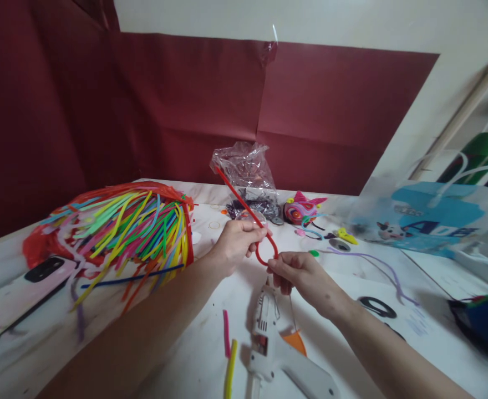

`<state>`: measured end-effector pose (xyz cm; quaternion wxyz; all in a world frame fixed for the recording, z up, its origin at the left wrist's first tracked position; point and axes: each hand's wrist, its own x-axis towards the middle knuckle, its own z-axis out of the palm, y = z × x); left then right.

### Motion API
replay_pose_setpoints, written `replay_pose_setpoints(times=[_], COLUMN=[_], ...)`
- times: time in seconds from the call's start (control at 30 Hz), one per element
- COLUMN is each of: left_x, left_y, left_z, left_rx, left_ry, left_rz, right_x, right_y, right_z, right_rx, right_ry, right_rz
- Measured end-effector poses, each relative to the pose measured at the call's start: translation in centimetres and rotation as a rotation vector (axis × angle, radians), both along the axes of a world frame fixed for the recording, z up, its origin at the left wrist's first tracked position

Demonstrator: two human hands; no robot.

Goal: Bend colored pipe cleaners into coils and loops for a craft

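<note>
A red pipe cleaner [240, 199] is held up between my two hands, its lower end bent round into a loop and its long straight end pointing up to the left. My left hand [236, 244] pinches it where the loop meets the straight part. At the loop's lower right, the fingers of my right hand [296, 271] are closed on it. Just below my hands a white hot glue gun [264, 332] rests on the table, nozzle pointing away from me. Beside it lie a short pink piece [226, 332] and a yellow piece [230, 368] of pipe cleaner.
Many coloured pipe cleaners [144, 227] spill from a red bag at left, near a pink phone [23, 302]. Behind my hands are a clear plastic bag [248, 172] and a pink crafted figure [302, 209]. A purple pipe cleaner [377, 260] and a printed bag [431, 210] are at right.
</note>
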<state>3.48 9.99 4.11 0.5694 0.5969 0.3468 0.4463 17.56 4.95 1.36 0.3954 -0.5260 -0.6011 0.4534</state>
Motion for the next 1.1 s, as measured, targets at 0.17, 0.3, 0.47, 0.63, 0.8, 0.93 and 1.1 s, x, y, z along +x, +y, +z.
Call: replay_pose_setpoints(times=[0.17, 0.3, 0.47, 0.63, 0.8, 0.93, 1.1], left_x=[0.1, 0.2, 0.2, 0.3, 0.1, 0.1, 0.3], left_y=[0.1, 0.0, -0.1, -0.3, -0.4, -0.3, -0.4], left_z=[-0.5, -0.7, -0.5, -0.4, -0.2, -0.5, -0.6], left_rx=[-0.01, -0.02, -0.025, -0.01, 0.016, 0.02, 0.02], left_ry=[0.064, 0.094, 0.112, 0.144, 0.19, 0.229, 0.224], left_rz=[-0.072, -0.099, -0.119, -0.157, -0.18, -0.208, -0.214], right_x=[0.2, 0.4, 0.6, 0.8, 1.0, 1.8, 2.3], right_y=[0.0, 0.1, 0.0, -0.1, -0.2, -0.1, 0.1], right_z=[0.0, -0.2, -0.3, -0.4, 0.3, 1.5, 1.8], right_rx=[-0.004, -0.012, -0.015, -0.017, -0.037, 0.006, 0.028], right_ry=[-0.068, -0.119, -0.162, -0.207, -0.227, -0.188, -0.107], right_rz=[0.045, 0.098, 0.135, 0.149, 0.167, 0.097, 0.047])
